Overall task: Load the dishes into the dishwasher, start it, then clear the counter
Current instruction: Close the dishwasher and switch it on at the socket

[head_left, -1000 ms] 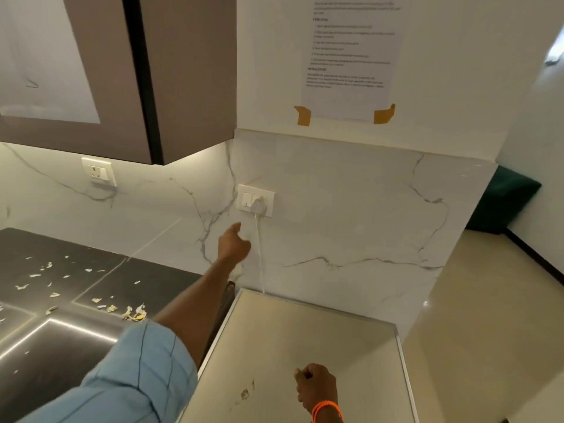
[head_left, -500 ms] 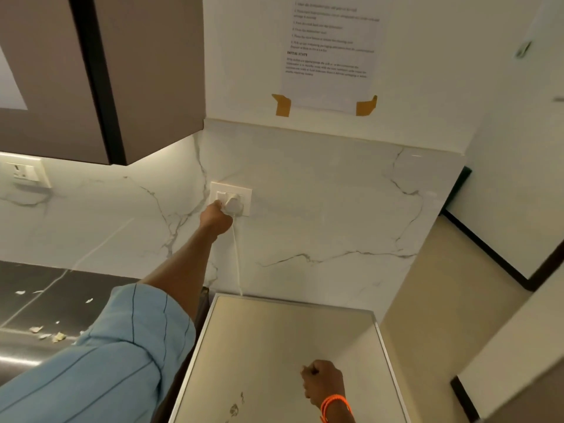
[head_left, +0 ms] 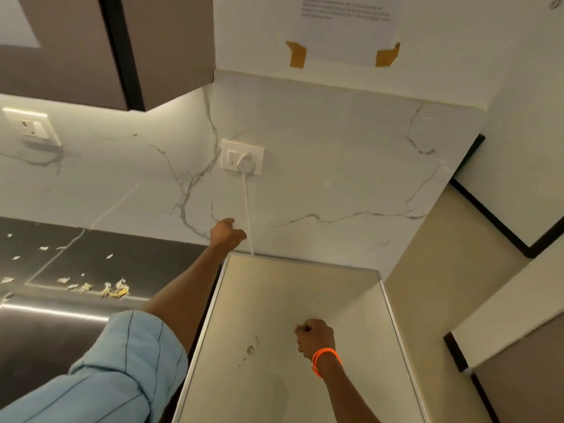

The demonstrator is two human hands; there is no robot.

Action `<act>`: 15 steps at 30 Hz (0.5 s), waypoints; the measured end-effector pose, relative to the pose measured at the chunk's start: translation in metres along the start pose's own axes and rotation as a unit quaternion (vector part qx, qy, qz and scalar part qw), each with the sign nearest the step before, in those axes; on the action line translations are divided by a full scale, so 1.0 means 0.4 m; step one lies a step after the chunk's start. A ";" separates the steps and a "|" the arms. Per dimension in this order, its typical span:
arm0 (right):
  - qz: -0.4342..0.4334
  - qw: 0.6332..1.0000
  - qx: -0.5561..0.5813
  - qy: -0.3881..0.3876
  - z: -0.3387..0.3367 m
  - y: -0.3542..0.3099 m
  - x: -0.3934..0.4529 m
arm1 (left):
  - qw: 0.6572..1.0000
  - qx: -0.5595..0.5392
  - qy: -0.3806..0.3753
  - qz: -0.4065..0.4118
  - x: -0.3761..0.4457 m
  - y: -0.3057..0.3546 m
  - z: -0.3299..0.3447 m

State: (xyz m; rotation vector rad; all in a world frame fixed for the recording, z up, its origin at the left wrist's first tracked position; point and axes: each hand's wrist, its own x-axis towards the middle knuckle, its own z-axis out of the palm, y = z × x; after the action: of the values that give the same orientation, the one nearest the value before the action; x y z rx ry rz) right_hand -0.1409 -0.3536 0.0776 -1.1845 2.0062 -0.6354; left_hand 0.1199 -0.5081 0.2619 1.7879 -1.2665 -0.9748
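The dishwasher's flat top (head_left: 290,300) fills the lower middle, pale with a metal rim. A white plug (head_left: 245,163) sits in the wall socket (head_left: 242,157) above it, with its white cable (head_left: 247,209) hanging down behind the machine. My left hand (head_left: 227,233) hovers below the socket, just left of the cable, fingers loosely curled, holding nothing. My right hand (head_left: 314,335) rests as a closed fist on the dishwasher top, an orange band on the wrist. No dishes show.
The dark counter (head_left: 91,264) at the left carries several scattered food scraps (head_left: 113,290). A second wall socket (head_left: 32,129) sits at far left under brown wall cabinets (head_left: 91,50). A taped paper sheet (head_left: 348,25) hangs above. Beige floor (head_left: 442,270) lies to the right.
My left hand rose to the socket's switch half a second ago and has now dropped away below it. The right fist has stayed on the dishwasher top.
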 end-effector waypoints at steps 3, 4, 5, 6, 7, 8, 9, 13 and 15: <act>-0.012 1.000 -0.009 -0.022 0.044 0.015 -0.018 | 0.999 0.020 -0.024 -0.034 -0.059 -0.110 0.006; -0.017 0.999 -0.013 -0.033 0.054 0.016 -0.032 | 0.998 0.023 -0.027 -0.045 -0.085 -0.144 0.006; -0.022 0.999 -0.013 -0.042 0.063 0.017 -0.038 | 0.998 0.025 -0.029 -0.052 -0.108 -0.173 0.008; -0.028 0.998 -0.016 -0.050 0.069 0.016 -0.049 | 0.998 0.024 -0.031 -0.058 -0.134 -0.204 0.012; -0.033 0.998 -0.017 -0.052 0.067 0.006 -0.067 | 0.997 0.022 -0.034 -0.065 -0.164 -0.233 0.017; -0.036 0.998 -0.018 -0.052 0.066 -0.001 -0.079 | 0.996 0.017 -0.037 -0.074 -0.191 -0.261 0.022; -0.040 0.997 -0.021 -0.058 0.067 -0.001 -0.092 | 0.996 0.011 -0.037 -0.085 -0.224 -0.294 0.030; -0.067 0.993 -0.043 -0.090 0.031 -0.036 -0.199 | 0.989 -0.034 -0.031 -0.138 -0.369 -0.420 0.074; -0.094 0.986 -0.087 -0.109 0.018 -0.040 -0.253 | 0.984 -0.063 0.000 -0.169 -0.466 -0.467 0.107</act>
State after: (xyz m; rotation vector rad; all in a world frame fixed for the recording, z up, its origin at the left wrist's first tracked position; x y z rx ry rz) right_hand -0.0938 -0.2718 0.1175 -1.4939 1.8063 -0.4056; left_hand 0.1157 -0.2879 0.1102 1.9379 -0.8953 -1.2118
